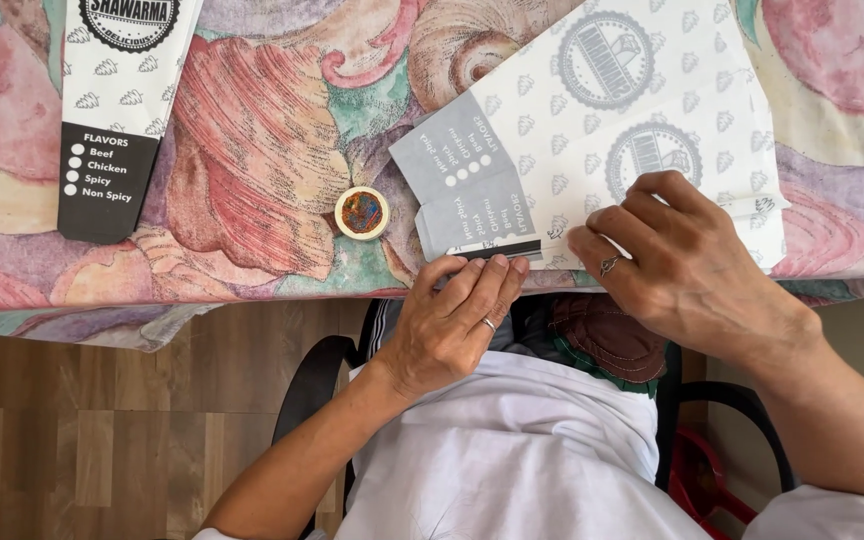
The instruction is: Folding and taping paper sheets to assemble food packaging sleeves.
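Flowered cloth covers the desk point(252, 150); both hands press a printed paper sheet point(592, 130), left hand point(452, 320) flat-fingered, right hand point(682, 260) loosely curled, beside a small round tub point(362, 212).

Bright, even daylight; soft shadows under the hands on the paper point(642, 110); sharp focus throughout; no glare; slight edge distortion.

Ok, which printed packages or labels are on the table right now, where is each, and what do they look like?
Paper wrapper: near table edge under both hands, white sheet with grey round stamps, small icons and a folded grey panel.
Finished sleeve: far left, narrow, white with a black end and round black emblem.
Small round tub: between them, cream rim, multicoloured lid label.
Left hand and right hand press the wrapper's fold.
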